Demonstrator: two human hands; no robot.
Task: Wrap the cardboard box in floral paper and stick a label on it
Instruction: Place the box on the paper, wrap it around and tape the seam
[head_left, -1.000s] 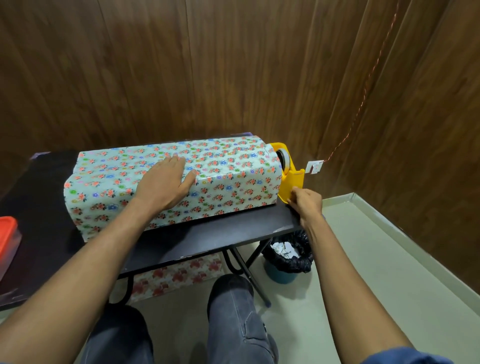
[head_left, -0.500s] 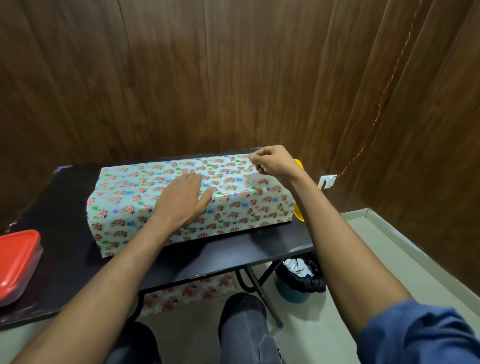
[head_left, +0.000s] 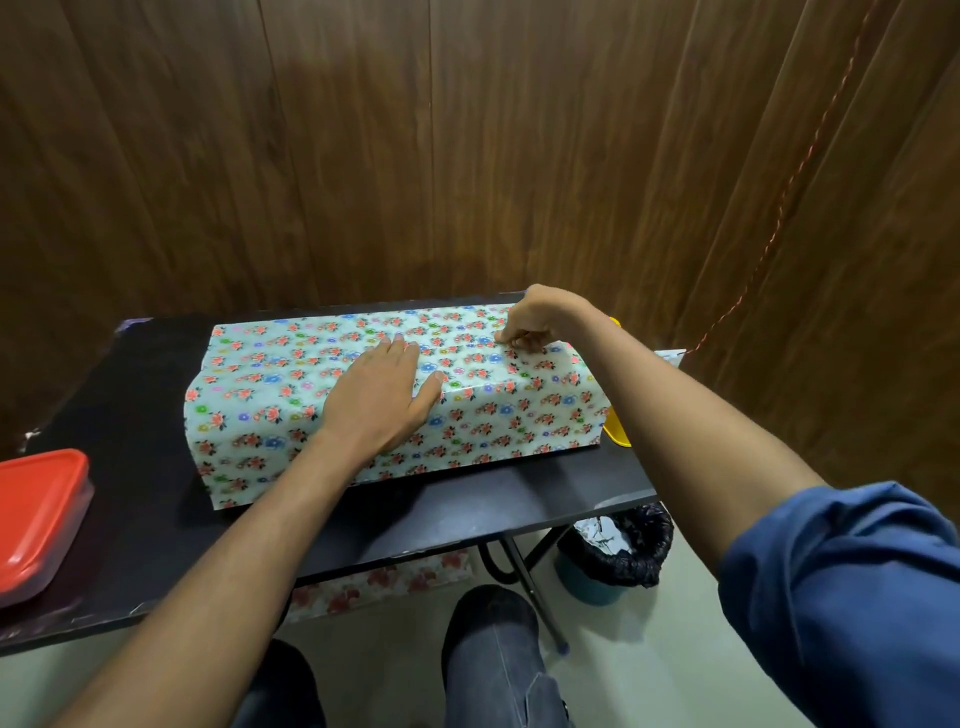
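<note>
My right hand (head_left: 535, 325) has come off the yellow dispenser (head_left: 618, 434) at the table's (head_left: 467, 509) right end and now sits on top of the box (head_left: 363, 395), near its right end. Its fingers are curled down, tips pinched against the paper (head_left: 519, 415); I guess there is a strip of tape under them, though it is too small to see. My left hand (head_left: 387, 397) lies flat, fingers straight, thumb out, pressing the paper's overlap down along the top front edge so the seam cannot spring open while I fix it. The box lies lengthwise across the middle of the table, fully covered on the faces I can see; the left end of the paper looks loose and unfolded. The dispenser stands just behind the box's right end, within reach for more tape. A red tub (head_left: 39, 519) sits at the table's left edge, a bin (head_left: 618, 556) on the floor. No label yet.
</note>
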